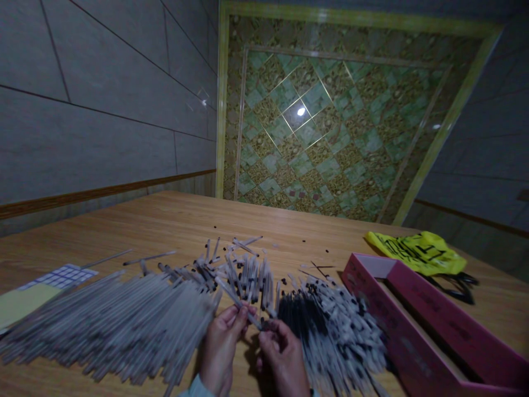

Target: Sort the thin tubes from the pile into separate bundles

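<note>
My left hand [221, 347] and my right hand [283, 358] meet low in the middle of the head view, both pinched on one thin grey pen tube [243, 309] that slants up to the left between them. A big pile of grey tubes [111, 325] lies left of my hands. Right of them lies a pile of dark-tipped tubes [334, 331]. More loose tubes [239, 270] are scattered just behind my fingers, with small black caps [303, 241] dotted over the wooden table [173, 220].
A pink cardboard box [417, 325] stands open at the right, with a yellow plastic bag [417, 251] behind it. A yellow and white sheet [37, 286] lies at the left edge. Grey tiled walls and a green patterned panel rise behind the table.
</note>
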Tool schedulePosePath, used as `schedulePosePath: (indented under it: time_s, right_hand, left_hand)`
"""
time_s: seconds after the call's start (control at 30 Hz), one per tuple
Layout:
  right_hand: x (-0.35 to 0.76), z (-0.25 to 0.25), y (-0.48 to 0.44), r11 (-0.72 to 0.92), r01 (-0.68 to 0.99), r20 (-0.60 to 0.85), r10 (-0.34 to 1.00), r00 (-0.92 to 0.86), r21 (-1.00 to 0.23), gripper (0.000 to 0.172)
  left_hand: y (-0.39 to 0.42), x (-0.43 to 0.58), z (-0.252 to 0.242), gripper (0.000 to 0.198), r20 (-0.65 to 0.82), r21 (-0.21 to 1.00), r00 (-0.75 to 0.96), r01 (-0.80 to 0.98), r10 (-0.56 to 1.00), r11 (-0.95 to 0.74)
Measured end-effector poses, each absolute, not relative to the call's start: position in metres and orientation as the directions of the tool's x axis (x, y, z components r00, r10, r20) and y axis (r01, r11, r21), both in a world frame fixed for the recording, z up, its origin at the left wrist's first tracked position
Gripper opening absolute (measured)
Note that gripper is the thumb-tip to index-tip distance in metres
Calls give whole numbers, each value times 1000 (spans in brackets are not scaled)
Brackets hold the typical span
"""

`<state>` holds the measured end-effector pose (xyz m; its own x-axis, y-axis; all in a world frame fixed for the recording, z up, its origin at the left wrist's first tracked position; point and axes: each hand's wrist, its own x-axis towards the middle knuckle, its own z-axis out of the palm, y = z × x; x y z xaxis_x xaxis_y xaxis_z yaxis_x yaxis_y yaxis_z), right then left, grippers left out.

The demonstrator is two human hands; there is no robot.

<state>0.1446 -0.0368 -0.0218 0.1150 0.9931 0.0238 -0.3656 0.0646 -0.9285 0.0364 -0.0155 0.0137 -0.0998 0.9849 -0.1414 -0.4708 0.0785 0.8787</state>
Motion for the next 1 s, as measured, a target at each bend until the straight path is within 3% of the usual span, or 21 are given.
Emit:
schedulePosePath:
  time_s: [0.1,0.33,0.53,0.73,1.0]
  right_hand:
    - [145,-24,-37,50,-346,35,998,50,-937,37]
    - [144,-21,-39,46,-394,10,996,94,-918,37]
    - [145,-18,-38,95,-302,70,993,95,-949,35]
    - [144,-17,-39,52,-484,2,995,104,-874,34]
    - [145,-7,-44,46,-557,9,998,68,-829,28]
  left_hand:
    - [-16,36,13,38,-121,887,-88,-457,989,68]
    - [-17,36,15,38,-127,887,-98,-457,987,69]
    - [-16,36,15,39,-150,887,-95,-452,984,92]
    - [-14,35,12,35,-146,888,-117,-454,982,78]
    - [-13,30,9,35,-164,860,-154,-506,974,64]
